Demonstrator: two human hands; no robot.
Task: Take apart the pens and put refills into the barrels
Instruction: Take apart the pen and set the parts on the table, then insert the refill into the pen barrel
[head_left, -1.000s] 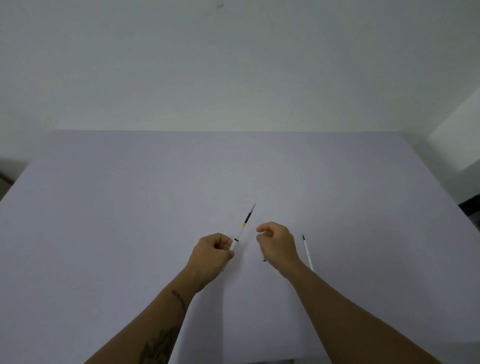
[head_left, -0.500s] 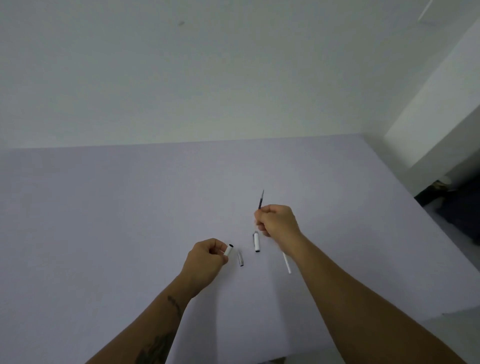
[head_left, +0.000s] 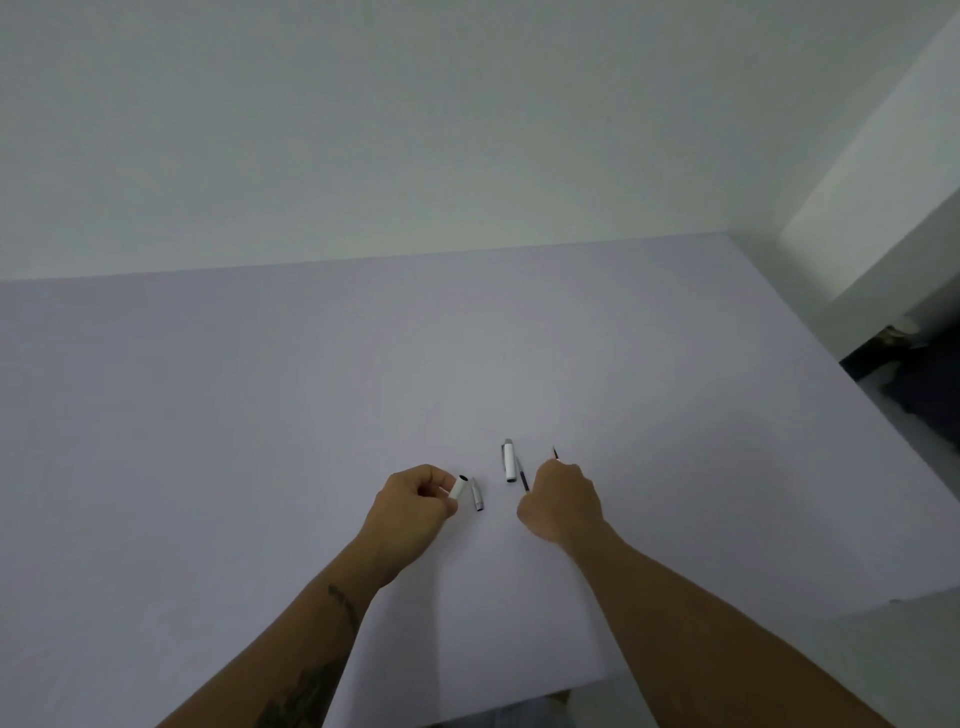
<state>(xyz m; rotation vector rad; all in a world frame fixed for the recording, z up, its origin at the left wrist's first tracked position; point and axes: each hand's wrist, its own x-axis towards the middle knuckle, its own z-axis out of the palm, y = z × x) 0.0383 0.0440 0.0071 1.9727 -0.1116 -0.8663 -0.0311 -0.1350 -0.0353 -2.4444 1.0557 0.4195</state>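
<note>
My left hand (head_left: 415, 501) grips the white plastic barrel (head_left: 459, 487), open mouth toward one o'clock; my right hand (head_left: 563, 501) pinches a thin refill (head_left: 555, 453). Next, I judge: thread it in.

I see a matt, smooth, pale lilac table top (head_left: 311, 415) | smooth white plastic-looking pen barrel (head_left: 459, 488) | white cap (head_left: 509, 461), same plastic look | small greyish tip piece (head_left: 477, 497), faint sheen, material unclear | plain matt wall (head_left: 415, 130).
</note>
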